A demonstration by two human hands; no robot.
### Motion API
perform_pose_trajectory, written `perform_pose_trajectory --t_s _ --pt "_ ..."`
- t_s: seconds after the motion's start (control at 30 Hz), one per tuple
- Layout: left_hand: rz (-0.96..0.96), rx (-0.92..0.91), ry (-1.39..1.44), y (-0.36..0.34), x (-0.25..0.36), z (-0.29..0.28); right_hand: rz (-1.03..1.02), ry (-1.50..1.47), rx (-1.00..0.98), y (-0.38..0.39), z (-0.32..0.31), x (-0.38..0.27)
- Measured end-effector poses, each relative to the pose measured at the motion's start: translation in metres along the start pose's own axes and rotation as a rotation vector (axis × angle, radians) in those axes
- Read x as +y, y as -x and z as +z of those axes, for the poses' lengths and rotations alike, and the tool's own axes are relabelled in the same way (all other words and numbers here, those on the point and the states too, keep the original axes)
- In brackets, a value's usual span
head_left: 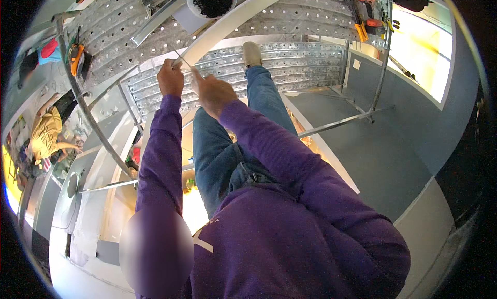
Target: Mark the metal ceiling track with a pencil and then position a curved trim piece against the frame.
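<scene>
My left hand point(170, 80) is closed, with a small white piece point(177, 63) pinched at its fingertips. Just to its right, my right hand point(214, 95) is closed too, its index finger pointing up and left. A thin rod-like thing point(183, 58) runs from that fingertip past the white piece; its kind is too small to make out. Both hands are at the near end of a long pale strip point(235, 27), which slants up and right across the perforated metal scaffold planks point(300, 20).
A white bucket point(189, 8) of dark small pieces and a metal channel point(158, 20) stand beyond my hands. An orange tool point(77, 59) lies left; red-and-yellow tools point(368, 20) lie right. Scaffold tubes point(85, 110) flank me. Another person point(46, 129) is at far left, below.
</scene>
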State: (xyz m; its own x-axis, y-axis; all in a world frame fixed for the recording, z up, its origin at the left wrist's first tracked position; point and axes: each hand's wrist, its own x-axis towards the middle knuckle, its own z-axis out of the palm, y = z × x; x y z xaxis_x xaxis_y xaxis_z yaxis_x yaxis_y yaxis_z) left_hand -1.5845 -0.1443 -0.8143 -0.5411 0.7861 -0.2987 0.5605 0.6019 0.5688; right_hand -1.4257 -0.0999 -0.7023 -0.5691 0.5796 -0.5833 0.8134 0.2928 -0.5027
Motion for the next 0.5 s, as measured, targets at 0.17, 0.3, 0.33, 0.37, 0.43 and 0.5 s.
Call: perform_pose_trajectory --t_s 0.17,0.3,0.33,0.37,0.43,0.5 --pt "0.009 0.02 0.052 0.014 -0.006 -0.004 0.078 0.001 -0.165 0.065 -0.035 -0.007" --pt "0.014 0.027 0.045 0.003 0.006 0.01 0.035 -0.026 -0.003 -0.014 0.007 0.004" --pt "-0.019 0.02 0.058 0.002 0.001 0.011 0.01 -0.002 -0.002 -0.017 0.009 0.003" --pt "-0.057 0.013 0.069 0.002 -0.005 0.012 -0.016 0.021 -0.005 -0.018 0.01 0.004" --pt "-0.049 0.022 0.058 0.014 -0.021 0.009 -0.05 -0.017 -0.025 0.031 -0.002 0.012" --pt "-0.007 0.031 0.046 0.018 -0.014 0.007 -0.071 -0.049 -0.019 0.059 -0.023 0.014"
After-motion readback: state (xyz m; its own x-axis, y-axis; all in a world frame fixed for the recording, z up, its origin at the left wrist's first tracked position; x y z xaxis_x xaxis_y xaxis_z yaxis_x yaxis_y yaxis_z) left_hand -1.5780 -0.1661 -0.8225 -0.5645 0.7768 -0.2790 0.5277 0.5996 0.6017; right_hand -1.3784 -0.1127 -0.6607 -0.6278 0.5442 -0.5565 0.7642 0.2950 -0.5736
